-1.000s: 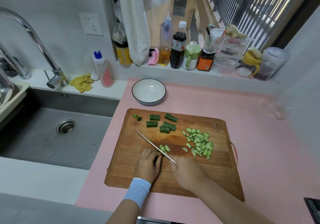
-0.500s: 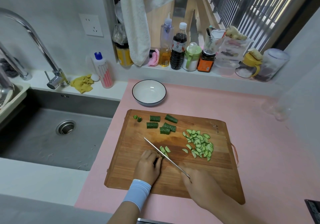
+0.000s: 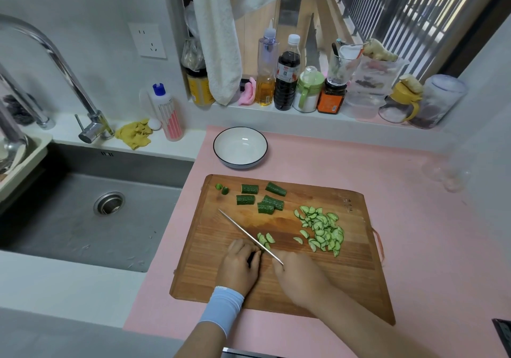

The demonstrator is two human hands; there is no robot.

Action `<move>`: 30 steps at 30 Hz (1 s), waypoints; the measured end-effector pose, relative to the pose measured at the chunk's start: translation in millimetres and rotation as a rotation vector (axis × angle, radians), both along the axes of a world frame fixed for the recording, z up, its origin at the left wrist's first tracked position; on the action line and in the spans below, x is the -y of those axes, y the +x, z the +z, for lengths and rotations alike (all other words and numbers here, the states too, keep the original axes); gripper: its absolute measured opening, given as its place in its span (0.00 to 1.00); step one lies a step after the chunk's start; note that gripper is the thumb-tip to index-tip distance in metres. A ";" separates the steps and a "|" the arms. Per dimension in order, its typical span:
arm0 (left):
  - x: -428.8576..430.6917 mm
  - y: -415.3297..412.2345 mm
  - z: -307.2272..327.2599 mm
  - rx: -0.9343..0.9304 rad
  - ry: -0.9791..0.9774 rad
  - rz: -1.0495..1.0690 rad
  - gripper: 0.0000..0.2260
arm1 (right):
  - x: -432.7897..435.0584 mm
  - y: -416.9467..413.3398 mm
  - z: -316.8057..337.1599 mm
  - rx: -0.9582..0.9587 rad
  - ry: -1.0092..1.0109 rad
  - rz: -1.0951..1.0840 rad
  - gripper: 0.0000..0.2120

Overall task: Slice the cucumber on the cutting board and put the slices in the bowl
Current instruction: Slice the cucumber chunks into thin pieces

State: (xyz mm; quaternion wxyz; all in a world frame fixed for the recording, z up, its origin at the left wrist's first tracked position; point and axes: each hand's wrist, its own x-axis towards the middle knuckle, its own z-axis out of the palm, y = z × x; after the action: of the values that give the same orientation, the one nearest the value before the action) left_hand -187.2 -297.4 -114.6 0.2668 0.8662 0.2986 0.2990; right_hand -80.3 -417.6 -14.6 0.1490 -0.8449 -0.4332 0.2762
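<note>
Half a second ago the right hand [image 3: 300, 277] was drawn back toward the near right corner of the cutting board [image 3: 276, 288], and the knife [image 3: 249, 236] was pulled away with it. Now this hand has come forward again and stands just beside the left hand [image 3: 239, 267], with the blade lying close against the left knuckles. The right hand is closed around the handle, which is hidden under it. The left hand is curled over a cucumber piece [image 3: 251, 258], and only a small dark part of that piece shows between the fingers. A few fresh slices [image 3: 266, 238] lie just on the right side of the blade, so I judge that one more cutting stroke is in progress. The bigger pile of slices [image 3: 322, 230] lies further right on the board. Five uncut chunks [image 3: 260, 200] wait at the far side of the board. The bowl [image 3: 240, 131] stands behind the board and has nothing in it. So the slicing seems not yet half done, and the moving of slices into the bowl is not yet begun.
</note>
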 end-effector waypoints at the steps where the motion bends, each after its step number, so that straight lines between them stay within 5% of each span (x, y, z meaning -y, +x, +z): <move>1: 0.7 -0.4 -0.1 0.003 0.009 -0.002 0.07 | -2.2 0.1 -0.3 0.004 -0.001 0.002 0.13; 30: 1.4 -1.3 3.0 0.000 0.012 0.025 0.09 | 6.3 -4.5 10.8 -0.035 -0.025 -0.017 0.12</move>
State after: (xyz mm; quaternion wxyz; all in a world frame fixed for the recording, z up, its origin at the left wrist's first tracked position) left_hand -188.5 -298.8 -111.6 0.2580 0.8638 0.3078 0.3042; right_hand -84.8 -423.9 -3.9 0.1486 -0.8453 -0.4199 0.2951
